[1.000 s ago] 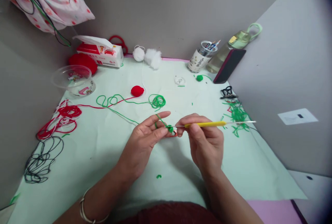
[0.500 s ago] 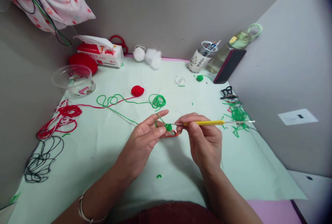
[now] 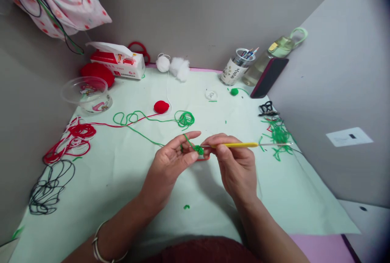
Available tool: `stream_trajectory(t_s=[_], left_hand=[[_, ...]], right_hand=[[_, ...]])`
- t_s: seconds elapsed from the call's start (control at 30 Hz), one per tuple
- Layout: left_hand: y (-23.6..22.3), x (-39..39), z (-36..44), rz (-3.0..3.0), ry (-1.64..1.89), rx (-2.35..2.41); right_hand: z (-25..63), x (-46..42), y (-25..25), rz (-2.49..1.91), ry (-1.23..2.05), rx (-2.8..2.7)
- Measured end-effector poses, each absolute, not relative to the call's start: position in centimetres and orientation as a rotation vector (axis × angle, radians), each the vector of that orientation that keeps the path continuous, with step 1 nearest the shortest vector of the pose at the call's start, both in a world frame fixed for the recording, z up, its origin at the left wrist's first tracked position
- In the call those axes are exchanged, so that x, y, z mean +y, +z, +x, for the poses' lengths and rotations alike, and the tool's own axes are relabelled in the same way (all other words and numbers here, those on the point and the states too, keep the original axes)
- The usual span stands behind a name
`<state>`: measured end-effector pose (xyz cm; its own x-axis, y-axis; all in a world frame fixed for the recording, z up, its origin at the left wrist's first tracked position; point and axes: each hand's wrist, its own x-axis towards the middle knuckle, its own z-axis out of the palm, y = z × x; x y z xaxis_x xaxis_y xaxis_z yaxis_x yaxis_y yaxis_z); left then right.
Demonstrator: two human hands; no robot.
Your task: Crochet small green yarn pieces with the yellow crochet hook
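Between the thumb and fingers of my left hand is pinched a small green crochet piece. Green yarn runs over that hand's raised index finger and trails back to a loose coil on the table. My right hand is closed around the yellow handle of a crochet hook, its thin metal shaft pointing left through the green piece. The other metal end sticks out to the right. A small red-edged thing lies just behind the fingertips, mostly hidden.
A red yarn ball sits beyond my hands. Tangled red yarn and black cord lie left; green scraps lie right. Along the back stand a tissue box, a pen can, a bottle and a phone.
My right hand has shifted left with the crochet hook, pushing its tip further through the green piece. My left hand has moved only slightly, still pinching it.
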<state>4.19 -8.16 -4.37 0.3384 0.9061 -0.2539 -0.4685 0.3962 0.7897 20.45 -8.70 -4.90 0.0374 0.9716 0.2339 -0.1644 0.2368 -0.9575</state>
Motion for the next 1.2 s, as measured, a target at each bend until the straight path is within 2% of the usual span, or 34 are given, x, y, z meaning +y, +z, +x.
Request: stream_trajectory(t_s=[0.27, 0.63, 0.9, 1.07, 1.2], left_hand=[[-3.8, -7.8, 4.0, 0.651, 1.016, 0.807], [-3.9, -7.6, 3.9, 0.504, 0.892, 0.715], [-4.0, -7.4, 3.9, 0.48, 0.891, 0.668], [-4.4, -8.2, 4.6, 0.68, 1.116, 0.852], [-4.3, -8.1, 4.6, 0.699, 1.095, 0.857]], right_hand=[[20.5, -8.6, -4.8, -0.878, 1.125, -1.164], [20.5, -7.9, -4.2, -0.877, 1.436, -0.835], [20.8, -7.9, -4.1, -0.872, 1.397, -0.88], [20.5, -8.5, -4.9, -0.878, 1.192, -1.09], [20.5, -8.7, -5.1, -0.891, 1.097, -1.193]])
